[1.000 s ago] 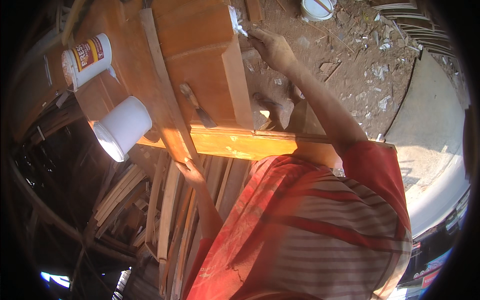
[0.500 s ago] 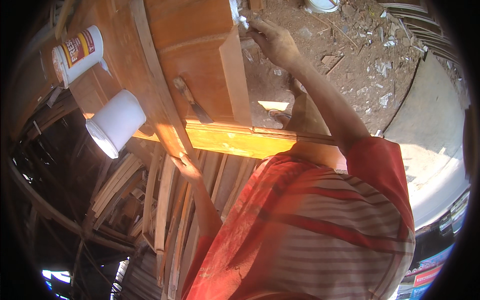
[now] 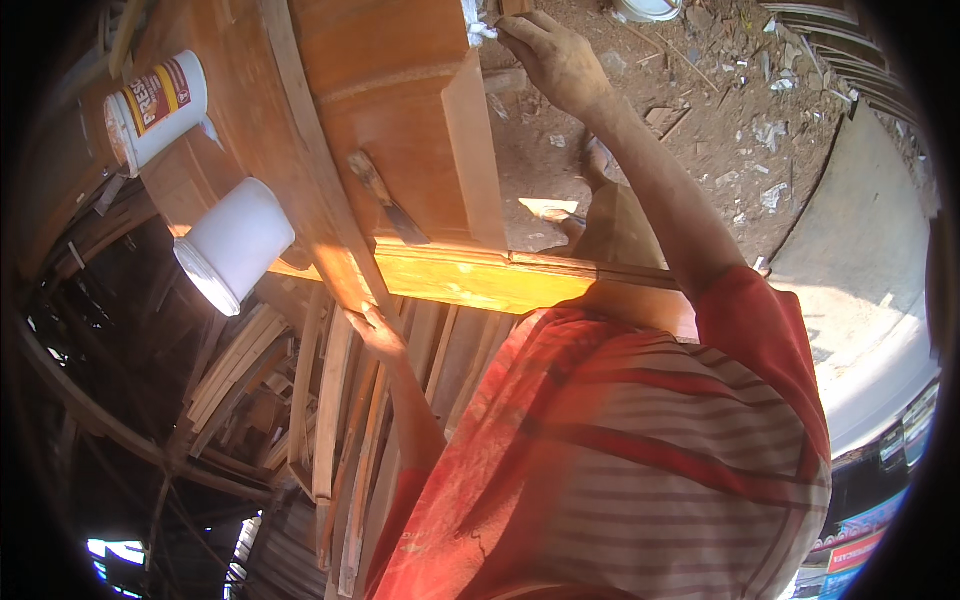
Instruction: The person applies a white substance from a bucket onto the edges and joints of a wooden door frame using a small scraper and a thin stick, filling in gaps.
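Up at the far end of the panelled wooden door, my right hand is closed, its fingertips pinching the edge of a crumpled white rag. The rag lies against the door's right edge; part of it is cut off by the picture's rim. My left hand rests at the near end of a long wooden strip, fingers stretched out and touching the wood. A scraper with a wooden handle lies on the door between my hands.
To the left stand a white tub with a coloured label and a plain white tub, both tilted in view. Stacked timber fills the space below the door. Dirt ground with scraps and a bucket lies right.
My right hand has shifted slightly to the right and the white rag has changed shape a little. The left hand stays by the strip's end, its fingers slightly more spread.
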Demonstrator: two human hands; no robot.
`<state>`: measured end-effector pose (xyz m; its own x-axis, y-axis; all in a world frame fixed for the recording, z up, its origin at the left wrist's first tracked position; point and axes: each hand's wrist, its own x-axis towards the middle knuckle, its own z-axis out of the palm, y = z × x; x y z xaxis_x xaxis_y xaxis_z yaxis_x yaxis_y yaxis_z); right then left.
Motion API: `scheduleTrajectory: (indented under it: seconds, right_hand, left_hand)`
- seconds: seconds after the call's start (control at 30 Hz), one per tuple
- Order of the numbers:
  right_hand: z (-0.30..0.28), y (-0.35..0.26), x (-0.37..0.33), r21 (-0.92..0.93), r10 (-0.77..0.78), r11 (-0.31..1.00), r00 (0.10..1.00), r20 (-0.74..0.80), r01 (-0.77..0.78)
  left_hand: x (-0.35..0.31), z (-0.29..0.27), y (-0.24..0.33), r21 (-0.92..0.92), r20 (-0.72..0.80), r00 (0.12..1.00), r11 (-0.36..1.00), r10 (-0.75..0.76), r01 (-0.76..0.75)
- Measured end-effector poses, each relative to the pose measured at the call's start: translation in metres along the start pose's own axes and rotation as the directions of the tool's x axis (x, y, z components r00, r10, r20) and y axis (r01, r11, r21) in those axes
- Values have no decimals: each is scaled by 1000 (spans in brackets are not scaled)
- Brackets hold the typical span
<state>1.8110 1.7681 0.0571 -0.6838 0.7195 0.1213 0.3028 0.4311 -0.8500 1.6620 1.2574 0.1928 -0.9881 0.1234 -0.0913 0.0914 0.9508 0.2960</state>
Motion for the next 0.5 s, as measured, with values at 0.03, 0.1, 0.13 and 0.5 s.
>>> scheduleTrajectory:
  seconds: [0.03,0.1,0.13,0.5]
  right_hand:
    - [0,-3,-1,2,52,999,998,19,-52]
    - [2,-3,-10,8,11,1000,1000,-23,-11]
    - [2,-3,-13,12,-30,999,997,-64,31]
    - [-15,-4,-14,73,20,997,999,38,-23]
  left_hand:
    - [0,-3,-3,23,12,1000,999,-26,26]
    - [1,-1,1,43,25,998,998,-53,52]
    - [1,-1,3,18,24,997,997,-78,78]
    - [-4,-5,28,33,66,987,988,-150,148]
